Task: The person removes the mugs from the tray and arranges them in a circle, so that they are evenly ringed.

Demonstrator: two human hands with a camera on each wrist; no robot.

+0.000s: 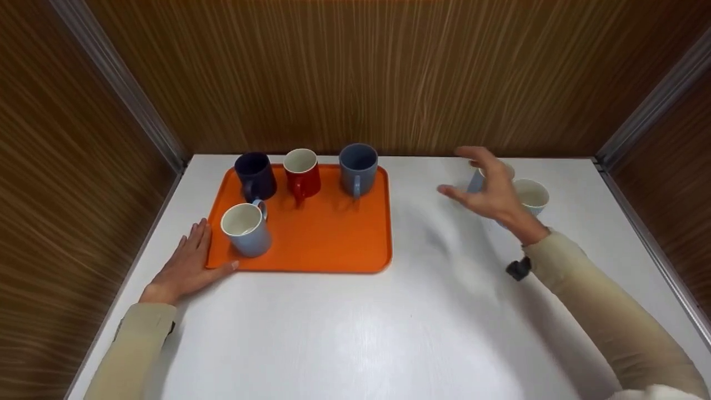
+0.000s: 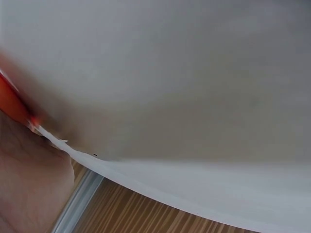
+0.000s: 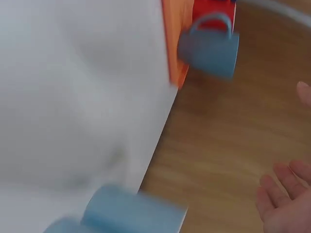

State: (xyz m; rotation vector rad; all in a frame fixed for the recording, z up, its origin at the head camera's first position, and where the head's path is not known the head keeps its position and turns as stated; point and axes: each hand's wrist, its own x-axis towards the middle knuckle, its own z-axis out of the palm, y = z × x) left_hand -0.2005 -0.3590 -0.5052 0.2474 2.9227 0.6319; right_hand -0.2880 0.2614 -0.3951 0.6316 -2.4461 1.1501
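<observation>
My left hand (image 1: 186, 264) rests at the left edge of an orange tray (image 1: 328, 244), its fingers straight and its thumb at the near rim. On the tray's near left stands a light blue mug (image 1: 253, 239) with a pale inside. Along the back of the tray are a dark navy mug (image 1: 264, 180), a red mug (image 1: 311, 180) and a grey-blue mug (image 1: 358, 169). My right hand (image 1: 491, 191) is spread and holds nothing, near two light blue mugs, one (image 1: 475, 182) partly hidden behind it and another (image 1: 532, 197) beside the wrist.
A white table (image 1: 333, 333) carries everything. Wood-grain panels (image 1: 389, 72) enclose it at the back and both sides, joined by metal corner strips (image 1: 119, 78). In the right wrist view, the two light blue mugs (image 3: 131, 213) appear low and blurred.
</observation>
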